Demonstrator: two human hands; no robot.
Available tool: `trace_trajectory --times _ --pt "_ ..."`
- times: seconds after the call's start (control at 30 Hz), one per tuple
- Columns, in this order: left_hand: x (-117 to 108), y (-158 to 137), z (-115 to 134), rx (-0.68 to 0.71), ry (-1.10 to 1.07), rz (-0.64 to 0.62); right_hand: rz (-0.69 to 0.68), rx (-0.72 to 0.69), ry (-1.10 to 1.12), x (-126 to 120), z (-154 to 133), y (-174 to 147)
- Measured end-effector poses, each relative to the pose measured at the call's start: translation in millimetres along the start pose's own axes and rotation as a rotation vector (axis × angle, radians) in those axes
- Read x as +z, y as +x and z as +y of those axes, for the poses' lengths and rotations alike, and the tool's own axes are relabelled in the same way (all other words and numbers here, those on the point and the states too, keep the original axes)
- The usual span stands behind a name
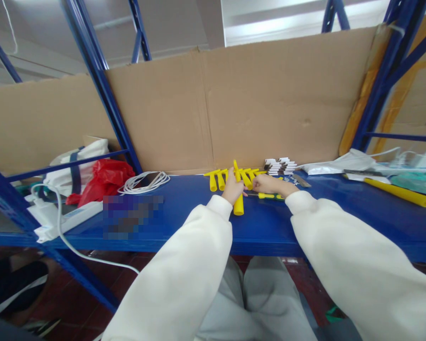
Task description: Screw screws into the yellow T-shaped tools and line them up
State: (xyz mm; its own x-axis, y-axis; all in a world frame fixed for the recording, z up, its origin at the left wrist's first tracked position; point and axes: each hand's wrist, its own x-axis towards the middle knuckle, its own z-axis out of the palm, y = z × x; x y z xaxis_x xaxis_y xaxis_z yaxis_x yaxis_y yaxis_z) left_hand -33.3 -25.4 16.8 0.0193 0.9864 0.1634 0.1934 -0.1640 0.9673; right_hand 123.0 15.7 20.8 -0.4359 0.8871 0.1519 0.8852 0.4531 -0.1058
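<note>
My left hand [233,188] is closed around a yellow plastic tool with a thick round handle [238,207] and a narrower top, held roughly upright over the blue table. My right hand [264,183] is just to the right, its fingers curled together close to that tool; whatever they hold is hidden. Behind both hands lies a row of similar yellow tools [220,181], their thick ends towards me. A yellow and black screwdriver [270,195] rests on the table beneath my right hand.
Small white boxes [280,166] are stacked behind my right hand. A longer yellow-handled tool [401,192] lies far right. Left are a coiled white cable [145,182], a red bag [106,180] and a power strip [71,220]. A cardboard wall [255,104] stands behind the blue table [191,208].
</note>
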Motion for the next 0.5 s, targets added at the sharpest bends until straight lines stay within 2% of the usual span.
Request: trace_trajectory --times 0.13,0.27,0.37,0.5 --pt "-0.3 0.0 -0.5 0.005 -0.008 -0.005 0.073 0.045 0.080 -8.8 24.5 -4.6" --pt "-1.1 -1.3 0.8 -0.001 -0.018 -0.010 0.143 0.213 0.037 -19.5 63.2 -17.2" --pt "-1.1 -1.9 0.9 0.007 -0.025 -0.005 0.115 0.397 -0.091 -21.1 93.1 -30.9" --pt "-0.3 -2.8 1.5 0.006 -0.025 0.007 0.048 0.456 -0.157 -15.2 116.1 -43.6"
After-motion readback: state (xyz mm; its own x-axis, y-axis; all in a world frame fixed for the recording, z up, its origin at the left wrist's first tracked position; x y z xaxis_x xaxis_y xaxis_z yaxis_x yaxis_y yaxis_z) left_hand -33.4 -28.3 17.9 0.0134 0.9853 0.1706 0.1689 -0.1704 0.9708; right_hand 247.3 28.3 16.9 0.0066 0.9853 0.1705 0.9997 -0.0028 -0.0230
